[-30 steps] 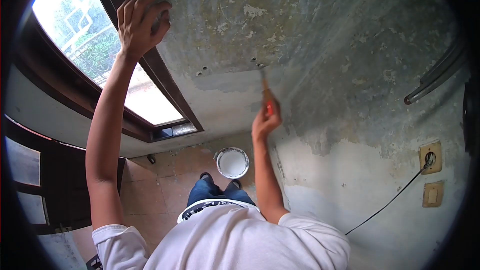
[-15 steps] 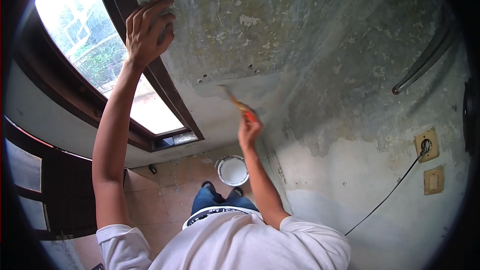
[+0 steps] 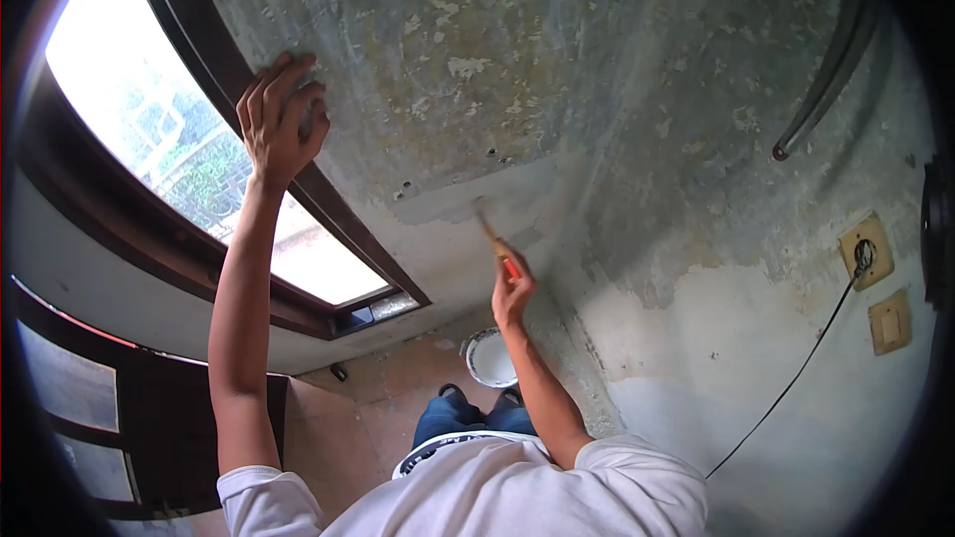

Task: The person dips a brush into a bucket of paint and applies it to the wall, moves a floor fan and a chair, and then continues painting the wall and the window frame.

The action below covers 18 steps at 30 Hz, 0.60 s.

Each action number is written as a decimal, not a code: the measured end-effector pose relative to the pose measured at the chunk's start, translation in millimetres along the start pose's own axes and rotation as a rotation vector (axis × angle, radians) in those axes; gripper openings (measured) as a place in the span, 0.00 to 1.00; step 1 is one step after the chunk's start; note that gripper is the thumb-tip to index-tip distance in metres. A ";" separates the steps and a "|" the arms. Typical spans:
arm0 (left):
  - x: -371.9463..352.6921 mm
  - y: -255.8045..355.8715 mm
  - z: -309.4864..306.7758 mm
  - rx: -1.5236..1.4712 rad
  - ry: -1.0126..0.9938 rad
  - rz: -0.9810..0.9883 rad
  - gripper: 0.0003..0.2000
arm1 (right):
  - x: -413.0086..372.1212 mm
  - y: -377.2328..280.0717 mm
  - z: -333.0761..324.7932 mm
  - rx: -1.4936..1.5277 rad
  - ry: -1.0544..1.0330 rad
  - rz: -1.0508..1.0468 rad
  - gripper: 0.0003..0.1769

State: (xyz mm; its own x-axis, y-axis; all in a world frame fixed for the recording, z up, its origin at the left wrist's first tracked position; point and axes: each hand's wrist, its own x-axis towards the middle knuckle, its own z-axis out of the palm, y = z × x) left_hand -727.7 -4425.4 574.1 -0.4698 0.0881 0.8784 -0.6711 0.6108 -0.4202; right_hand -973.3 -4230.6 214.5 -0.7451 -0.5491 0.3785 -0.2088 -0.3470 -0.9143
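Note:
My right hand is closed around a slim paintbrush with a red-orange handle and a tan upper part. The brush's tip points up, close over the smooth pale band low on the peeling wall. Higher and to the left, my left hand leans with spread, slightly bent fingers at the wall beside the dark window frame. It holds nothing.
A white bucket stands on the tiled floor by my feet. On the right wall, a black cord runs from a socket above a switch plate. A dark hanging strip is higher up.
The view has shifted a little. My right hand has brought the brush lower and to the right against the wall patch. My left hand remains spread by the window frame.

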 end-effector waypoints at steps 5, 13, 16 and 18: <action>3.3 3.4 -2.6 -0.018 0.006 0.002 0.11 | 4.6 -21.1 -11.4 0.063 -0.287 -0.126 0.13; 3.2 4.4 -2.0 0.005 0.002 0.006 0.11 | 31.5 6.2 -10.8 -0.101 0.163 0.075 0.13; 3.1 5.0 -1.8 0.002 -0.001 0.012 0.11 | -16.0 -38.3 31.8 -0.133 -0.041 -0.047 0.18; 3.4 4.0 -2.5 -0.006 -0.003 0.020 0.11 | -46.0 -44.0 48.8 0.053 -0.158 -0.035 0.16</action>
State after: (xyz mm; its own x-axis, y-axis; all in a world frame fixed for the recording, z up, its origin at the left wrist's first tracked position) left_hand -730.6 -4420.7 576.0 -0.4845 0.0976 0.8693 -0.6586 0.6134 -0.4359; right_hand -898.9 -4227.2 244.3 -0.6283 -0.6470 0.4320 -0.1960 -0.4057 -0.8927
